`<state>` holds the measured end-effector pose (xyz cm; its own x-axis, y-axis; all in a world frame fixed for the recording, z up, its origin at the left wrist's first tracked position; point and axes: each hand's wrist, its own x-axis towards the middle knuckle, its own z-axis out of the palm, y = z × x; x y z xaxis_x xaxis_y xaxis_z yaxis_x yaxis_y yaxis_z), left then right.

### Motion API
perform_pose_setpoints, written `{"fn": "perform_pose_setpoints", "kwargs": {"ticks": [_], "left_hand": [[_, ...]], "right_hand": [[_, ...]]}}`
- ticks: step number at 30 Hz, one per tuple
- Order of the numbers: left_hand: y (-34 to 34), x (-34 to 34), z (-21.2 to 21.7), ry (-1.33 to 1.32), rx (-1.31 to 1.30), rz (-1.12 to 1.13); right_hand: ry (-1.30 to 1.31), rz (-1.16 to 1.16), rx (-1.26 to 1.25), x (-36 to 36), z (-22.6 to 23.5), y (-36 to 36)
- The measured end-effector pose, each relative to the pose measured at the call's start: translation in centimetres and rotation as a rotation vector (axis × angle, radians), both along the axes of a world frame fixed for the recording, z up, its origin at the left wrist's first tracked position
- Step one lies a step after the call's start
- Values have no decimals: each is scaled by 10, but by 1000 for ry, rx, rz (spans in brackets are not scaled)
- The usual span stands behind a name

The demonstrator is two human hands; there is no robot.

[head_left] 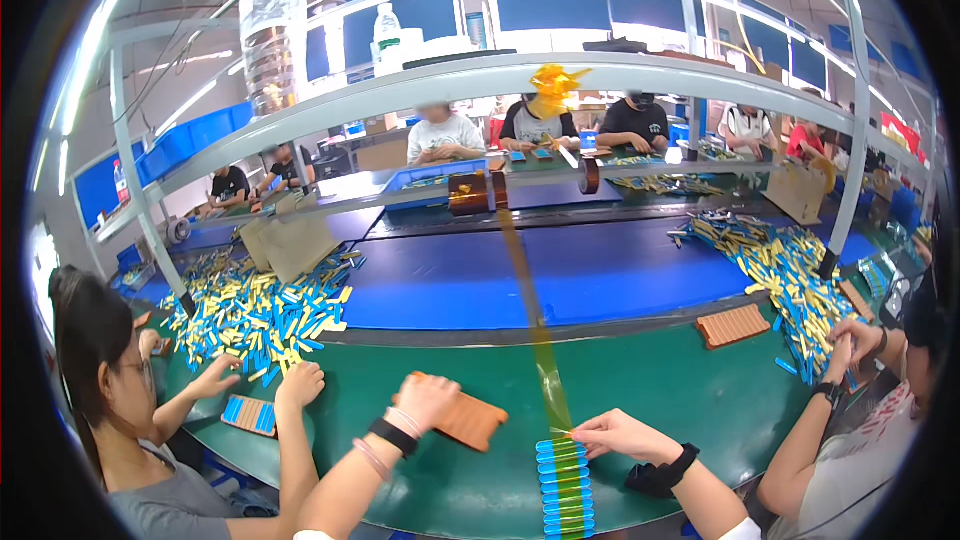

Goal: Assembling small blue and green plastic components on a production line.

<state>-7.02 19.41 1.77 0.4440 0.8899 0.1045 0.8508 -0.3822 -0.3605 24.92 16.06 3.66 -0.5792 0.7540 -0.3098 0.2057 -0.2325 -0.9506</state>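
Head view: right hand [622, 434] on tape strip [540, 340]

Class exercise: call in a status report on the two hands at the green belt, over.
Left hand flat on the brown slotted tray. Right hand pinching the amber tape strip above the row of blue pieces. Nothing between the hands.

the green desk [700, 400] carries a brown ridged tray [465, 418], a taped row of blue strips [566, 490] and heaps of blue-and-yellow strips [255, 315] — a blue mat [600, 275] lies behind.
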Motion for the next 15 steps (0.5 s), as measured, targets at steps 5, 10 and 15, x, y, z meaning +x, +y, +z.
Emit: {"fn": "perform_pose_setpoints", "kwargs": {"ticks": [5,10,15], "left_hand": [[25,-75,7,71,-143,352],[-4,-41,63,-509,-36,199],[-110,58,156,-1751,-431,-541]], "right_hand": [[-192,-25,138,4,0,-8],[-103,-152,592,16,58,-34],[783,116,654,49,115,-101]]}}
